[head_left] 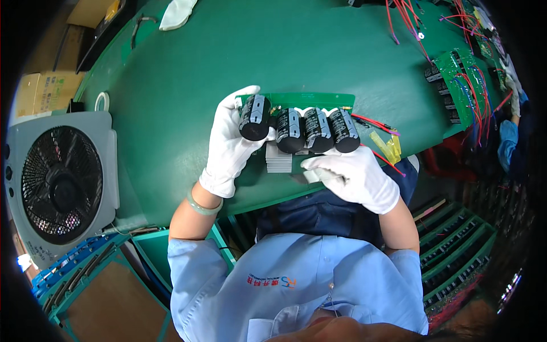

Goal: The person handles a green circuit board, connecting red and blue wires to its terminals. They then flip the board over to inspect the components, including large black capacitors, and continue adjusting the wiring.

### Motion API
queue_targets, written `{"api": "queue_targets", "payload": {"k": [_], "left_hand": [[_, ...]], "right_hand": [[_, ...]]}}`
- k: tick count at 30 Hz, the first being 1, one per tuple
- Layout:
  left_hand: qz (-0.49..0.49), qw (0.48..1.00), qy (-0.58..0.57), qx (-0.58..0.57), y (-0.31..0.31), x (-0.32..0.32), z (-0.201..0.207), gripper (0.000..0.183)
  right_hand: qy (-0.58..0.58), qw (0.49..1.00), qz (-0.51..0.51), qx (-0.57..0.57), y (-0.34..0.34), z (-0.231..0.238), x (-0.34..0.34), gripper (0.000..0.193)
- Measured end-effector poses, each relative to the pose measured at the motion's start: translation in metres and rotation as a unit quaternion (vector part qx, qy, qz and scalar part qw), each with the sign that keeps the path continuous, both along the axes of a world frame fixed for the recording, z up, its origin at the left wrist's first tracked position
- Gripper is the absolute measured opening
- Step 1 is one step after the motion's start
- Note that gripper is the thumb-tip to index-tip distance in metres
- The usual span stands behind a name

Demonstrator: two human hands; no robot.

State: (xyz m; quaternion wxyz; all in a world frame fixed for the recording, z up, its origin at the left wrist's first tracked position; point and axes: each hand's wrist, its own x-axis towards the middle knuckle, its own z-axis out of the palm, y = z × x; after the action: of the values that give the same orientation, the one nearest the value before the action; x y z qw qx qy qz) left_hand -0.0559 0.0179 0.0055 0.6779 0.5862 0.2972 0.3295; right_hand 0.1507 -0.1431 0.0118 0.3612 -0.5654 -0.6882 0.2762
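Observation:
A green circuit board (319,101) stands on edge over the green table, carrying three black cylindrical capacitors (316,130) in a row. My left hand (231,145), in a white glove, grips a fourth black capacitor (254,117) at the board's left end. My right hand (353,175), also gloved, holds the board's lower right side near a finned metal heatsink (279,159). Red wires (373,122) and yellow tags (387,147) trail off the board's right end.
A grey box fan (60,182) stands at the left beside cardboard boxes (48,91). More green boards with red wires (464,85) lie at the far right, where another person's gloved hand (513,94) works. A white glove (176,12) lies at the table's far edge. Green racks (456,251) sit below right.

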Motion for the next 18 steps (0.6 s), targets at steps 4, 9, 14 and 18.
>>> {"api": "queue_targets", "payload": {"k": [4,9,14,18], "left_hand": [[-0.010,1.000,0.010,0.026,-0.002,0.001,0.003,0.068],[0.009,0.998,-0.026,-0.049,-0.002,0.005,0.002,0.065],[0.004,0.995,-0.036,-0.097,-0.001,0.004,0.004,0.066],[-0.007,0.994,-0.026,-0.108,0.000,-0.001,0.007,0.069]], "right_hand": [[0.087,0.994,0.030,-0.062,0.002,0.007,0.005,0.012],[0.041,0.998,0.023,-0.029,-0.008,0.000,-0.001,0.013],[-0.040,0.998,0.035,0.023,-0.005,0.002,0.003,0.019],[-0.049,0.997,0.002,0.062,-0.009,0.002,0.021,0.026]]}}
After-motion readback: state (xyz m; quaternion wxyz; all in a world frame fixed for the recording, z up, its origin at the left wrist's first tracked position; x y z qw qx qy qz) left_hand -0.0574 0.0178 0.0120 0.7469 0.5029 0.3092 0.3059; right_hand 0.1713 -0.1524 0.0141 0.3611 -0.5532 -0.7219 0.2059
